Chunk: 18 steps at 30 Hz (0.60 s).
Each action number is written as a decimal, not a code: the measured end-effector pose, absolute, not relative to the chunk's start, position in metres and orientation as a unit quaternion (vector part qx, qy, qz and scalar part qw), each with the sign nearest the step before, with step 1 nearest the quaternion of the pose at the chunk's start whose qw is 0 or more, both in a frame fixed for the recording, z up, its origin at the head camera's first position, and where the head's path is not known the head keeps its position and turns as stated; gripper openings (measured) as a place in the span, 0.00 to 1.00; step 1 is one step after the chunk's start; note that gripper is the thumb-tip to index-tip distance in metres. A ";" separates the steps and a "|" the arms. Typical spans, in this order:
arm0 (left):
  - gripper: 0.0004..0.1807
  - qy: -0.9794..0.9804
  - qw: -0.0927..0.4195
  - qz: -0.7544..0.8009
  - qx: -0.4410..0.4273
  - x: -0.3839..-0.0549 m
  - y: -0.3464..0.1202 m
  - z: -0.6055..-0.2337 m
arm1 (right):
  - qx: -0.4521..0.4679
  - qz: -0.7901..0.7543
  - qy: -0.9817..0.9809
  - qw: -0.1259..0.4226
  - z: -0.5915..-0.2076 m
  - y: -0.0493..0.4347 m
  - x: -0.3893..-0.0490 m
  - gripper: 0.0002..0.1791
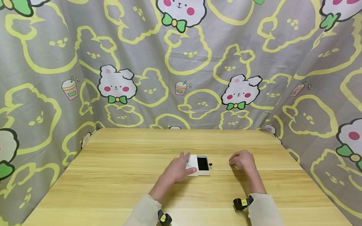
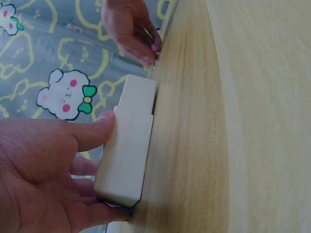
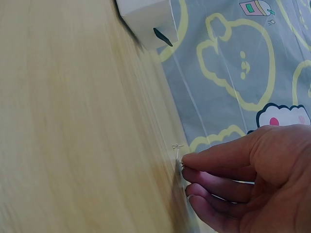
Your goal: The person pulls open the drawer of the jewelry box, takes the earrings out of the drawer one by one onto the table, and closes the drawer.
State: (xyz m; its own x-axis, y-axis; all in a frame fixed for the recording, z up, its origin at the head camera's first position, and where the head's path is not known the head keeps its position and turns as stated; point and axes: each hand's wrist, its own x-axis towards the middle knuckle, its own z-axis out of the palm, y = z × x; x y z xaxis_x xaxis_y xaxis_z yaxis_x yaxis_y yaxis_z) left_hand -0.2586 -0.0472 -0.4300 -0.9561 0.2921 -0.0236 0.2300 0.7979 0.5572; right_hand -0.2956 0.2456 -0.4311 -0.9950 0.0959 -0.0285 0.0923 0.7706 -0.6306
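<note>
A small white drawer box (image 1: 193,163) lies on the table, its inner tray (image 1: 207,172) slid partly out to the right. Black padding (image 1: 202,164) lines the tray, and a short black pull tab (image 1: 210,164) sticks out at its end. My left hand (image 1: 176,169) grips the box's sleeve, thumb on the near side and fingers on the far side. To the right of the box, my right hand (image 1: 244,160) pinches a tiny, thin metallic piece with a bow-shaped end (image 3: 178,146), low over the tabletop. It resembles an earring; the fingertips hide part of it.
The wooden table (image 1: 127,175) has a pale, striped grain. A grey curtain (image 1: 152,56) with yellow outlines and cartoon bunnies hangs behind it and along both sides. Black wrist cameras (image 1: 241,203) sit by both sleeves.
</note>
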 end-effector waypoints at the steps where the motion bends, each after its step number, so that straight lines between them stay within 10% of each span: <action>1: 0.43 0.947 0.055 0.287 0.137 -0.259 -0.047 -0.430 | -0.050 0.334 -0.941 0.003 -0.431 0.246 -0.296 0.04; 18: 0.43 0.944 0.059 0.295 0.134 -0.258 -0.047 -0.429 | -0.056 0.337 -0.940 -0.005 -0.432 0.247 -0.297 0.04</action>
